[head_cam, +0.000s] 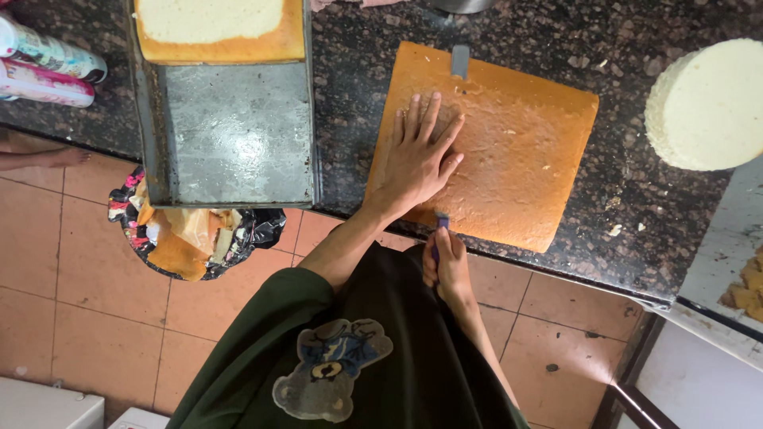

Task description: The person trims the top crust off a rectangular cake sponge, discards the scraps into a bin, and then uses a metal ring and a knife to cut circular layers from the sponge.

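Observation:
A large square golden-brown sponge cake (509, 151) lies on the dark speckled counter (350, 87). My left hand (417, 155) rests flat on its top, fingers spread, on the cake's left half. My right hand (449, 262) is at the cake's near edge, closed around a purple knife handle (439, 226). The blade runs inside the cake and its grey tip (460, 60) sticks out at the far edge.
A metal baking tray (238, 135) at the left holds a slab of cake (218, 28) at its far end. A round pale cake (707, 103) sits at the right. Two cans (48, 67) lie at far left. A bag of cake scraps (191, 234) sits on the tiled floor.

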